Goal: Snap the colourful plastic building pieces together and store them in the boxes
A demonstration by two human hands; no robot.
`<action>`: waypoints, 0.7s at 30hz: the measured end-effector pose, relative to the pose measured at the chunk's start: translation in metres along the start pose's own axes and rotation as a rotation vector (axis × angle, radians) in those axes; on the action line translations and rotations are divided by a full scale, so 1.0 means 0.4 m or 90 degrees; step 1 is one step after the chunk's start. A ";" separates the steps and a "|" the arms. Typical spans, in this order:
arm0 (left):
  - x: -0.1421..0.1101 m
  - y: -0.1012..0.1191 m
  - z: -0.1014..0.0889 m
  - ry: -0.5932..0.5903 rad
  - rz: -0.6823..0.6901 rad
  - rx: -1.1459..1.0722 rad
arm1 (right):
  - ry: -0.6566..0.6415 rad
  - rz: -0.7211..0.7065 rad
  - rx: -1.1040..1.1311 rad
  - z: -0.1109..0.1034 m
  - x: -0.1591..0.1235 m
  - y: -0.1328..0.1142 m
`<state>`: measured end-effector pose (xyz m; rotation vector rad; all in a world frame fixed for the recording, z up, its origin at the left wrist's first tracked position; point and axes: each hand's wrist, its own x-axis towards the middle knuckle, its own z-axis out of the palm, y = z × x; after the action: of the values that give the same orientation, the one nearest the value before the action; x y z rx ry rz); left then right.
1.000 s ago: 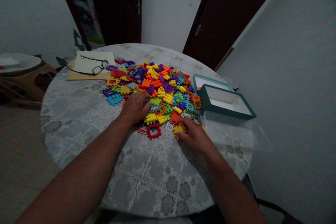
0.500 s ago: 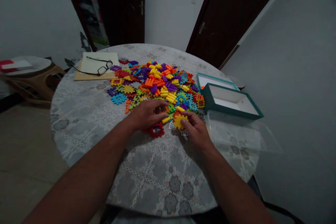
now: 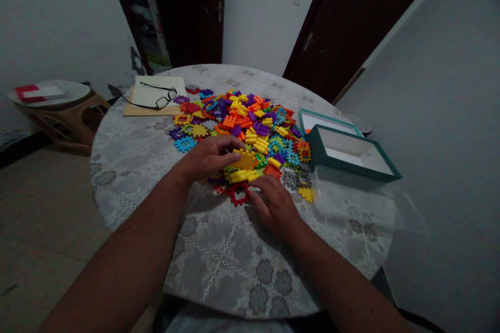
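Note:
My left hand (image 3: 213, 156) is closed, pinching a yellow gear-edged plastic piece (image 3: 245, 159) between thumb and fingers above the near edge of the pile. Several yellow ribbed pieces (image 3: 242, 176) lie just below it. Lower down, my right hand (image 3: 275, 203) has its thumb and fingertips at the right edge of a red gear-edged piece (image 3: 239, 195) with an open middle. Whether those fingertips grip it is hard to make out. Beyond both hands spreads a heap of toy building pieces (image 3: 250, 119) in orange, purple, yellow, blue and green.
A teal box (image 3: 353, 156) with a white inside stands right of the heap, its lid (image 3: 332, 120) behind it. Clear plastic trays (image 3: 351, 195) lie nearer. Another yellow piece (image 3: 307, 195) rests beside them. Glasses (image 3: 162, 100) lie on paper at the back left.
The yellow gear-edged piece was in my right hand; now one is in my left. My right hand has moved left to the red piece. The view has turned slightly left.

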<state>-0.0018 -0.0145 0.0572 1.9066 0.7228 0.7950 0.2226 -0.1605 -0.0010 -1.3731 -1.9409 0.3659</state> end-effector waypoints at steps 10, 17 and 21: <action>-0.003 -0.006 0.006 -0.081 0.037 -0.114 | -0.132 -0.034 -0.222 0.018 -0.022 -0.038; -0.003 0.032 0.013 -0.202 0.095 -0.097 | 0.059 0.007 0.052 -0.025 -0.018 0.020; 0.000 0.039 0.038 -0.216 0.100 -0.053 | 0.142 0.136 0.080 -0.049 -0.009 0.034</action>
<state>0.0124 -0.0288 0.0656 1.9736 0.3312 0.5655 0.2463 -0.1617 0.0034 -1.4752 -1.5704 0.4093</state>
